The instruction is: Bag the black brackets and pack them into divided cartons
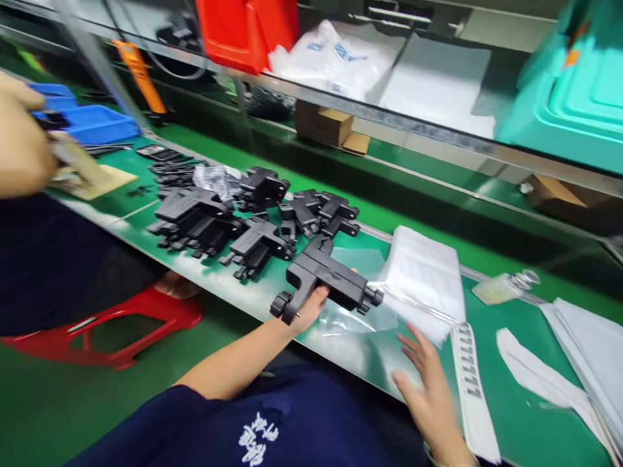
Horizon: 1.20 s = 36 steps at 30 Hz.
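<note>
My left hand [314, 305] is closed around a black plastic bracket [331, 280] and holds it just above the green bench [525, 415]. Its knobbed end sticks out toward me. My right hand [428, 383] lies flat with fingers spread on a clear plastic bag [350, 321], beside a stack of white bags [423, 279]. Several more black brackets [253, 243] lie in a loose pile to the left on the bench.
A co-worker's hand [19, 143] at far left holds a tool near blue trays [92, 123]. White strips [474, 389] and a small bottle [506, 287] lie at right. A red stool [121, 324] stands below. Red and teal bins sit on the upper shelf.
</note>
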Motion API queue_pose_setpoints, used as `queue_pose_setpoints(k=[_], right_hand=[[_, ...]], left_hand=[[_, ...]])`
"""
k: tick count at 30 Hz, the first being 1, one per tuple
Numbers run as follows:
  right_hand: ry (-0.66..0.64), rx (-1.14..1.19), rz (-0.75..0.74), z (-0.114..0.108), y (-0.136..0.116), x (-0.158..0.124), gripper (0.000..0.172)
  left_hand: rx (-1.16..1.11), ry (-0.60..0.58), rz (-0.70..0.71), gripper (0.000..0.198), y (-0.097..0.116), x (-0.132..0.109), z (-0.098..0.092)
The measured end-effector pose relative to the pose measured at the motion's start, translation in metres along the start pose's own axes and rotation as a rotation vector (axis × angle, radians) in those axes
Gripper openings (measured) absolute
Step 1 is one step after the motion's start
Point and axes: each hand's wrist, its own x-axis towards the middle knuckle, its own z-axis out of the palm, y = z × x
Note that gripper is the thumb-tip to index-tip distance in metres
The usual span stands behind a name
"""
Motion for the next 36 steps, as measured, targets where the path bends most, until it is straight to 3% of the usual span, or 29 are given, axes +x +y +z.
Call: queue_pose_setpoints(k=[2,4,6,9,12,15,18,21,24,27,29,31,33,36], right_hand=[[0.023,0.184,0.042,0.021,-0.004,0.010,0.078],[0.054,0.209,0.123,0.027,-0.001,0.020,0.073],[0.083,0.147,0.168,0.019,0.005,0.021,0.056],[0.139,-0.028,0.101,-0.005,0.009,0.006,0.044],[0.155,-0.251,-0.082,-0.023,0.007,-0.011,0.043],[0.131,-0.248,-0.134,-0.033,0.008,-0.018,0.047],[0.127,-0.014,0.229,-0.037,0.018,-0.017,0.055],[0.084,0.333,0.592,-0.033,0.032,-0.011,0.048],[0.172,0.582,0.663,-0.027,0.040,-0.005,0.040],[0.287,0.407,0.519,-0.029,0.039,-0.006,0.038],[0.325,0.094,0.262,-0.037,0.037,-0.009,0.035],[0.268,-0.212,-0.074,-0.048,0.037,-0.014,0.027],[0.178,-0.391,-0.331,-0.058,0.040,-0.019,0.019],[0.182,-0.441,-0.403,-0.066,0.049,-0.026,0.027]], left_hand=[[0.036,-0.141,-0.045,0.060,-0.013,-0.008,0.030],[0.142,-0.293,-0.110,0.052,-0.015,-0.011,0.042],[0.191,-0.471,-0.201,0.048,-0.011,-0.007,0.039],[0.020,-0.627,-0.389,0.054,-0.007,0.003,0.027],[-0.015,-0.583,-0.440,0.063,-0.013,0.008,0.028],[0.210,-0.466,-0.302,0.062,-0.024,0.007,0.042],[0.429,-0.444,-0.165,0.067,-0.030,0.002,0.051],[0.612,-0.476,-0.024,0.073,-0.030,-0.004,0.052],[0.655,-0.469,0.046,0.077,-0.031,-0.011,0.053],[0.530,-0.377,-0.003,0.076,-0.040,-0.015,0.063],[0.381,-0.316,-0.175,0.069,-0.048,-0.014,0.071],[0.227,-0.295,-0.438,0.062,-0.055,-0.011,0.076],[0.117,-0.311,-0.579,0.058,-0.056,-0.007,0.078],[0.141,-0.430,-0.381,0.062,-0.044,-0.003,0.074]])
